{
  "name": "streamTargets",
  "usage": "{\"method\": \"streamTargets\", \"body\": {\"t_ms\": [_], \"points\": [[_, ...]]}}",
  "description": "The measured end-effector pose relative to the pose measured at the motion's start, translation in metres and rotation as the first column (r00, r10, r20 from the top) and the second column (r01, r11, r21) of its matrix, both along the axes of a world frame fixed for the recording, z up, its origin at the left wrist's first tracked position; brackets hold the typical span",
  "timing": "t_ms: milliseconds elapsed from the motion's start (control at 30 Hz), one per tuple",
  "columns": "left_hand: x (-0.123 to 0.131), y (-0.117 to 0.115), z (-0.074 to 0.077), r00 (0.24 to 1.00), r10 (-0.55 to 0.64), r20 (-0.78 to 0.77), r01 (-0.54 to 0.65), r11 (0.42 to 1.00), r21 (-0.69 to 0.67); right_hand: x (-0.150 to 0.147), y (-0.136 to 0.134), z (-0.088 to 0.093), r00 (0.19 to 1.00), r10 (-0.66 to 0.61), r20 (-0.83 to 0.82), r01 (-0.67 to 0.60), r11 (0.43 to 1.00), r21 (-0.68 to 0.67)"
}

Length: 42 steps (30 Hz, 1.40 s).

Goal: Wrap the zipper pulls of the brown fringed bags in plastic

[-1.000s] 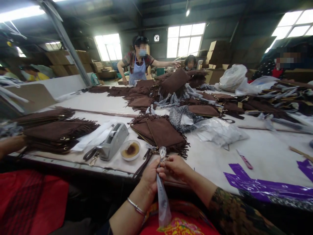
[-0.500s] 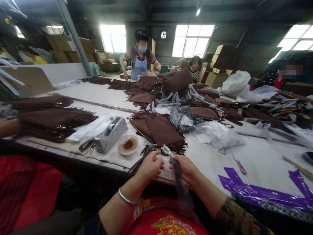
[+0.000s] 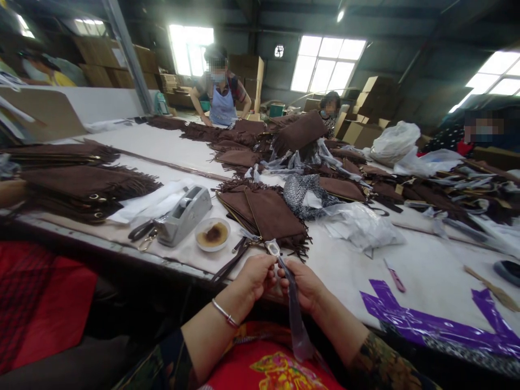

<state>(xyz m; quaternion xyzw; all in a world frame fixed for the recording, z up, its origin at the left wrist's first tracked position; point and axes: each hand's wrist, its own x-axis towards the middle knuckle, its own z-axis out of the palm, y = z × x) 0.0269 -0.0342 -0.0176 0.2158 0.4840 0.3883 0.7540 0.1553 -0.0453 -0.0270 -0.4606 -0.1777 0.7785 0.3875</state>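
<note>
My left hand is closed, its fingertips pinching the upper part of a narrow strip of clear plastic wrap. My right hand grips the same strip from the other side, and the two hands almost touch. A small loop shows at the strip's top end; what it is wrapped around I cannot make out. The tail hangs down over my red apron. Just beyond my hands lie brown fringed suede pouches with gold zips. A dark wrist strap trails from them to the table edge.
To the left stand a shallow bowl, a grey tape dispenser and a stack of pouches. A plastic bag, a pink-handled cutter and purple tape lie right. A person in a blue apron stands across the table.
My left hand has moved in from open fingers to a pinch on the plastic strip, beside my right hand. The person opposite has drawn their raised arm down.
</note>
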Motion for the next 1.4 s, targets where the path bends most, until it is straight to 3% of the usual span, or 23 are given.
{"method": "streamTargets", "body": {"t_ms": [233, 400, 533, 633, 733, 800, 867, 933, 1000, 1100, 1167, 1200, 1267, 1333, 1400], "points": [[-0.006, 0.003, -0.012, 0.963, 0.038, -0.265, 0.021, 0.976, 0.215, 0.003, -0.003, 0.000, 0.981, 0.016, 0.195, -0.042, 0.990, 0.133], [-0.015, 0.010, -0.011, 0.847, 0.030, -0.530, 0.201, 0.906, 0.372, 0.013, 0.003, 0.005, 0.830, 0.051, 0.555, -0.239, 0.933, 0.270], [-0.017, 0.013, -0.008, 0.682, 0.148, -0.716, 0.389, 0.756, 0.527, 0.013, 0.006, 0.011, 0.608, 0.003, 0.794, -0.412, 0.856, 0.312], [-0.014, 0.010, -0.006, 0.575, 0.280, -0.768, 0.458, 0.668, 0.586, 0.008, 0.000, 0.015, 0.282, -0.230, 0.931, -0.579, 0.733, 0.356], [-0.011, 0.004, -0.007, 0.533, 0.332, -0.778, 0.425, 0.690, 0.585, 0.001, -0.009, 0.015, -0.053, -0.483, 0.874, -0.733, 0.614, 0.295], [-0.010, 0.001, -0.007, 0.554, 0.321, -0.768, 0.377, 0.726, 0.575, -0.003, -0.014, 0.014, -0.164, -0.558, 0.814, -0.806, 0.552, 0.215], [-0.009, 0.000, -0.006, 0.660, 0.229, -0.716, 0.305, 0.789, 0.534, -0.006, -0.017, 0.013, -0.206, -0.602, 0.771, -0.855, 0.495, 0.158], [-0.008, -0.001, -0.005, 0.795, 0.105, -0.598, 0.224, 0.864, 0.451, -0.009, -0.019, 0.011, -0.215, -0.625, 0.750, -0.878, 0.460, 0.131], [-0.006, 0.000, -0.002, 0.878, 0.042, -0.477, 0.158, 0.915, 0.371, -0.012, -0.022, 0.008, -0.216, -0.635, 0.742, -0.887, 0.445, 0.123], [-0.005, 0.005, 0.000, 0.883, 0.058, -0.466, 0.109, 0.940, 0.324, -0.018, -0.029, 0.004, -0.211, -0.623, 0.753, -0.883, 0.452, 0.127], [-0.007, 0.008, -0.002, 0.846, 0.072, -0.529, 0.125, 0.937, 0.326, -0.018, -0.033, 0.005, -0.157, -0.575, 0.803, -0.868, 0.469, 0.166], [-0.008, 0.010, -0.003, 0.830, 0.071, -0.553, 0.140, 0.934, 0.330, -0.016, -0.033, 0.006, -0.087, -0.531, 0.843, -0.851, 0.480, 0.215], [-0.011, 0.013, -0.008, 0.842, 0.057, -0.536, 0.150, 0.930, 0.335, -0.009, -0.031, 0.011, 0.136, -0.393, 0.909, -0.755, 0.553, 0.352], [-0.012, 0.015, -0.011, 0.912, 0.026, -0.410, 0.116, 0.941, 0.318, -0.001, -0.025, 0.016, 0.418, -0.220, 0.881, -0.589, 0.673, 0.448], [-0.011, 0.016, -0.014, 0.975, 0.005, -0.222, 0.054, 0.965, 0.257, 0.005, -0.017, 0.018, 0.643, -0.026, 0.766, -0.478, 0.767, 0.427]]}}
